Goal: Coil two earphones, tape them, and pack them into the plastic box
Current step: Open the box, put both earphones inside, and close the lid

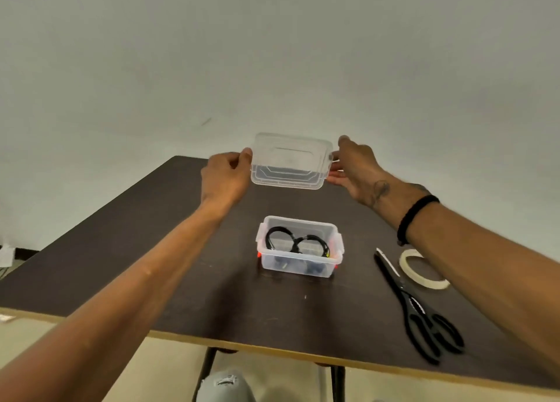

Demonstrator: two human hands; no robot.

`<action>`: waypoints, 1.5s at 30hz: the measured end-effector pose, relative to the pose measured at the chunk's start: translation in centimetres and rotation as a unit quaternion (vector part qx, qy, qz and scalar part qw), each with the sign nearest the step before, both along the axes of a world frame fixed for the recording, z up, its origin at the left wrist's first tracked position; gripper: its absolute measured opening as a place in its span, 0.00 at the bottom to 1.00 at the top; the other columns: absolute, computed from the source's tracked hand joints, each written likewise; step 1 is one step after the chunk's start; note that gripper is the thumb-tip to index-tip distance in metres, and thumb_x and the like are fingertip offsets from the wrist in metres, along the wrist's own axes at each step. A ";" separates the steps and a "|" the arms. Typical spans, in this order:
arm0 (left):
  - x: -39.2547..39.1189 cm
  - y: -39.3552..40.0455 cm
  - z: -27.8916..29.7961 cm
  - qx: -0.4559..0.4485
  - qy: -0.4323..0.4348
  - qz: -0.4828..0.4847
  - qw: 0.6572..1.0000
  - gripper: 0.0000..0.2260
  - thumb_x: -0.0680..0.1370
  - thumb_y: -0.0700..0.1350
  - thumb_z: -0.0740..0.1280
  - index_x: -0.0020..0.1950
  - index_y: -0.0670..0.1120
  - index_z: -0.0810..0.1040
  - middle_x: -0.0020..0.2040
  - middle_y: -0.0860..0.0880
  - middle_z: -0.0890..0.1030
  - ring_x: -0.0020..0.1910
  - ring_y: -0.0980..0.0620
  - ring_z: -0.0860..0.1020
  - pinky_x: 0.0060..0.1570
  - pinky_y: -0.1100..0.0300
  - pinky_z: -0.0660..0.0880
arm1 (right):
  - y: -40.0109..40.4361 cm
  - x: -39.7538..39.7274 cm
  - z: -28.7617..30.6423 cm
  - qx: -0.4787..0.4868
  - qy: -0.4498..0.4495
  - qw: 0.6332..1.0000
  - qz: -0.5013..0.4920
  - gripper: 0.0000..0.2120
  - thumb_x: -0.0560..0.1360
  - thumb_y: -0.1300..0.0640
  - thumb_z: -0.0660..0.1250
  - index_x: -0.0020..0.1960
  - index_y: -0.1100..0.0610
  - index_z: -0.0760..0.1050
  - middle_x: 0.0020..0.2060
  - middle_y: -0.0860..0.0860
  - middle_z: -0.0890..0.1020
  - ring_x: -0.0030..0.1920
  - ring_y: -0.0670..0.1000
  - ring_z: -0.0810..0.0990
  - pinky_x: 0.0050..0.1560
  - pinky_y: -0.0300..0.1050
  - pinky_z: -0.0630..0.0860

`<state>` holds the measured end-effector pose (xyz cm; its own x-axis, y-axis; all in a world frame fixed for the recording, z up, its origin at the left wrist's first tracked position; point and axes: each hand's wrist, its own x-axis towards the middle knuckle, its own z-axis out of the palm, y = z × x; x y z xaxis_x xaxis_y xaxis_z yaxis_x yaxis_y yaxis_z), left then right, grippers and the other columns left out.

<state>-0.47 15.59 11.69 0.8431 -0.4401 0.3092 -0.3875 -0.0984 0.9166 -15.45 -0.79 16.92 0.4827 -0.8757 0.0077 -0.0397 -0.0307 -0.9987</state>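
Left hand [225, 177] and right hand [353, 171] grip the clear lid [291, 160] by its ends, beyond the plastic box [300, 247] holding two coiled earphones [295, 241].

Bare forearms; a black beaded bracelet [416, 218] and tattoos [380, 189] mark the right wrist.

the lid [291, 160] near the middle of the frame is clear, faintly milky plastic. the plastic box [300, 247] below it is just as clear, with orange-red clips at its sides, and two black earphones [295, 241] show inside. lower right lie black scissors [421, 307] and a cream tape roll [422, 268]. the table [181, 265] is dark brown with a pale tan edge. a black band [415, 217] circles the right wrist. the wall [272, 53] is pale grey-green.
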 end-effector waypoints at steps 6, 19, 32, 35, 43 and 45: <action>-6.6 -0.7 -0.7 -0.023 0.024 -0.013 0.999 0.29 0.84 0.63 0.59 0.32 0.44 0.66 0.29 0.45 0.71 0.31 0.51 0.69 0.37 0.53 0.66 | 0.7 -5.5 -3.4 0.068 -0.071 0.994 -0.056 0.22 0.87 0.45 0.57 0.57 0.64 0.78 0.50 0.58 0.86 0.52 0.55 0.86 0.49 0.46 0.81; -8.5 3.3 -7.2 0.039 -0.018 -0.044 0.998 0.25 0.80 0.64 0.65 0.68 0.49 0.82 0.58 0.52 0.86 0.53 0.62 0.79 0.54 0.65 0.78 | 5.4 -9.5 -11.5 -0.146 -0.040 0.979 -0.133 0.05 0.76 0.48 0.77 0.48 0.48 0.87 0.42 0.43 0.88 0.46 0.43 0.87 0.47 0.38 0.82; -9.1 4.6 -9.7 0.018 -0.050 -0.066 0.996 0.25 0.79 0.58 0.70 0.74 0.48 0.77 0.60 0.59 0.80 0.51 0.69 0.80 0.46 0.81 0.73 | 6.8 -10.3 -14.7 -0.220 -0.026 0.974 -0.052 0.12 0.76 0.52 0.78 0.59 0.52 0.86 0.53 0.38 0.85 0.55 0.36 0.85 0.58 0.34 0.80; -8.4 4.4 -10.0 0.021 -0.033 -0.047 0.998 0.21 0.81 0.55 0.69 0.71 0.48 0.79 0.61 0.57 0.82 0.56 0.63 0.80 0.50 0.78 0.75 | 6.7 -10.4 -15.0 -0.237 -0.001 0.970 -0.059 0.10 0.77 0.54 0.76 0.58 0.51 0.87 0.53 0.38 0.84 0.54 0.34 0.84 0.57 0.33 0.80; -4.6 3.0 -8.5 0.064 0.223 -0.077 0.970 0.15 0.79 0.54 0.73 0.56 0.43 0.85 0.51 0.43 0.88 0.49 0.47 0.86 0.54 0.50 0.84 | 4.3 -9.2 -14.6 0.053 -0.008 0.997 -0.052 0.12 0.76 0.54 0.78 0.56 0.58 0.84 0.49 0.54 0.88 0.53 0.54 0.87 0.60 0.53 0.83; -4.1 2.5 -6.8 0.086 0.311 -0.117 0.939 0.16 0.80 0.50 0.73 0.60 0.38 0.82 0.55 0.38 0.86 0.51 0.43 0.85 0.53 0.52 0.84 | 3.5 -9.3 -13.4 0.141 -0.008 0.990 -0.003 0.13 0.77 0.58 0.77 0.57 0.63 0.82 0.50 0.58 0.87 0.51 0.55 0.86 0.57 0.51 0.84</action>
